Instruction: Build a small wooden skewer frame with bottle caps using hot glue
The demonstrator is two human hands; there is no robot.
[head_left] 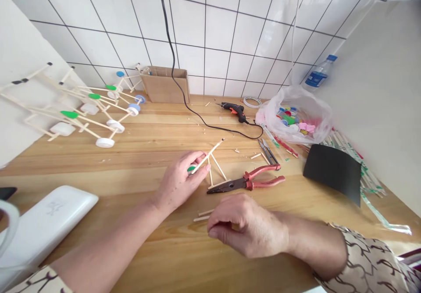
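Stick frame (213,150) seems steadied in left fingers' (198,177) pinch; right fingers (225,212) curl, hold unclear; moving sticks (201,219) at their ten o'clock needs delicacy.

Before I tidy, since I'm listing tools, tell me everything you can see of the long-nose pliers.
The long-nose pliers lie on the wooden tabletop, just beyond the right hand, which is not gripping them. Dark, metal-looking jaws taper leftward and look shut or nearly so; a pivot joins them to two reddish handles, plastic- or rubber-looking, spread apart toward the right. The jaws appear right by the held stick frame's base; whether they touch is unclear.
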